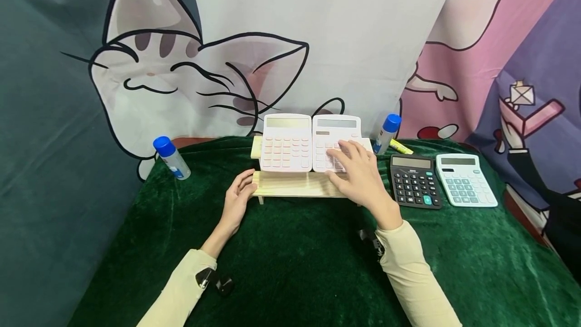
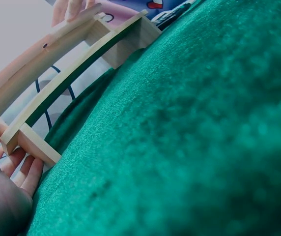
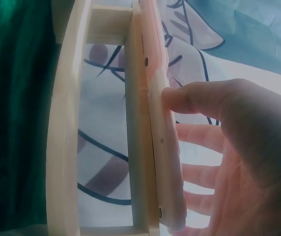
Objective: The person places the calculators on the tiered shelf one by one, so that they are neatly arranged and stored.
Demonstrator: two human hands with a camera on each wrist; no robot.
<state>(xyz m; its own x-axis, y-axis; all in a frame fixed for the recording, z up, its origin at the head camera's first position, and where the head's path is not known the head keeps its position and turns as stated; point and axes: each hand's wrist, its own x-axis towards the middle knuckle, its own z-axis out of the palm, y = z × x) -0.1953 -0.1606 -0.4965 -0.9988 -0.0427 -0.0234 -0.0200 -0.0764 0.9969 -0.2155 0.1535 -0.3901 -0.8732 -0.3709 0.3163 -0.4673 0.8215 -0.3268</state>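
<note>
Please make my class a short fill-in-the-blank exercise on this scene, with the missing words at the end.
1. The left hand touches the ____ end of the wooden stand.
2. Exactly ____ pale pink calculators rest on the stand.
3. Both bottles have ____ caps.
4. The cloth under the black calculator is ____.

Missing words: left; two; blue; green

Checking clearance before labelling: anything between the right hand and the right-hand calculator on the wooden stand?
Nothing visible. The right hand touches that calculator, thumb on its edge, fingers over its keys. The neighbouring calculator sits alongside on the left, not between.
</note>
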